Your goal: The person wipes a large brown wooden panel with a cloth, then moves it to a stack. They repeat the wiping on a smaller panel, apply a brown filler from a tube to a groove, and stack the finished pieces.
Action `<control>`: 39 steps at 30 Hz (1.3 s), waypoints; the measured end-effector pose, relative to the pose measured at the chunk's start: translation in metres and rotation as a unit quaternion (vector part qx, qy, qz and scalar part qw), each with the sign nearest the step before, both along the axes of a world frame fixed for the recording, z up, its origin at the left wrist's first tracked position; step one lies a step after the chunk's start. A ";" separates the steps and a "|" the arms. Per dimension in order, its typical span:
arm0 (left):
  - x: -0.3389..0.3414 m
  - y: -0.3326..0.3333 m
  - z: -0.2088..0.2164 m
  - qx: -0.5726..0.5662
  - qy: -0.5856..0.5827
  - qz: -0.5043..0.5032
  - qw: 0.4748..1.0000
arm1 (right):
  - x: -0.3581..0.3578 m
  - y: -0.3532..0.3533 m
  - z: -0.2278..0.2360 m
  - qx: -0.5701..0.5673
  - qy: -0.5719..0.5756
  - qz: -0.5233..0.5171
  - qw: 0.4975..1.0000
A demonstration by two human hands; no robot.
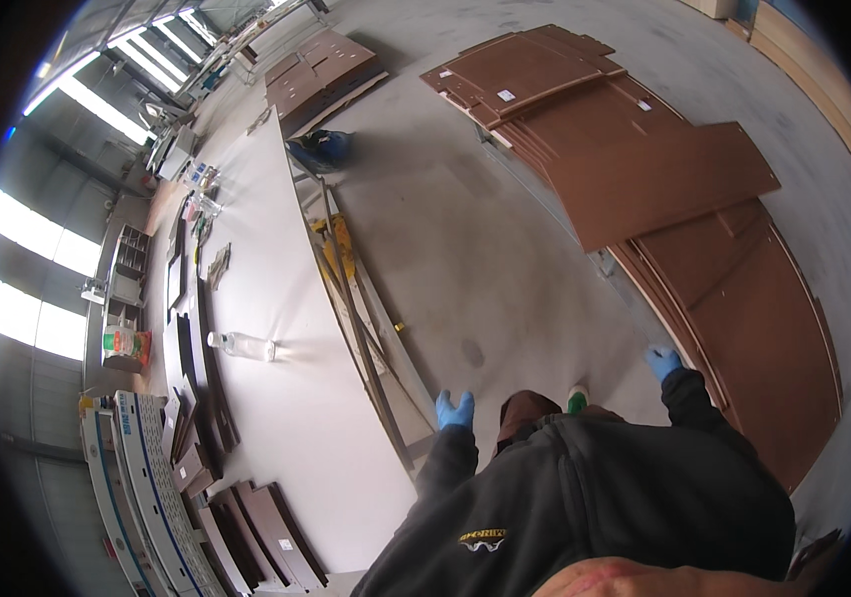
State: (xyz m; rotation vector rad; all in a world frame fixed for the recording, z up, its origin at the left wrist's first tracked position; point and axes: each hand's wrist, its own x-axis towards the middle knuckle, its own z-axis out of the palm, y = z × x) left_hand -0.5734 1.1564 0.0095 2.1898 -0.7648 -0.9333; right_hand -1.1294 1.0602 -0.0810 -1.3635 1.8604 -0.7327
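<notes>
My left hand [454, 409], in a blue glove, hangs beside the near edge of the long white table [296, 418]. Its thumb and fingers are apart, with nothing held. My right hand [661, 360], gloved in blue too, is out to the right, next to the edge of a stack of brown panels [744, 328]. Its fingers look loosely spread and I see nothing in them; whether it touches the stack I cannot tell. One loose brown panel [659, 184] lies askew across the stacks, overhanging the near side.
A clear plastic bottle [243, 346] lies on the white table, near dark strips [209, 368] and short brown boards [266, 532]. Yellow material [341, 244] sits under the table edge. Another brown stack [321, 75] stands ahead. Grey floor [485, 269] runs between table and panels.
</notes>
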 end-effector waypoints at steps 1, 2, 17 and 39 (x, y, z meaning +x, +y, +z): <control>0.008 -0.016 -0.011 0.051 0.071 0.042 0.995 | 0.019 -0.054 0.019 0.063 0.019 0.024 0.998; 0.014 -0.026 -0.021 0.031 0.042 0.053 0.997 | 0.035 -0.096 0.041 0.000 -0.008 0.074 0.997; 0.259 -0.306 -0.117 0.330 0.064 -0.136 0.932 | 0.267 -0.558 0.125 -0.002 -0.130 0.038 0.991; 0.034 -0.998 0.012 -0.095 -0.112 -0.424 0.894 | 0.251 -0.914 0.055 0.131 -0.089 -0.324 0.933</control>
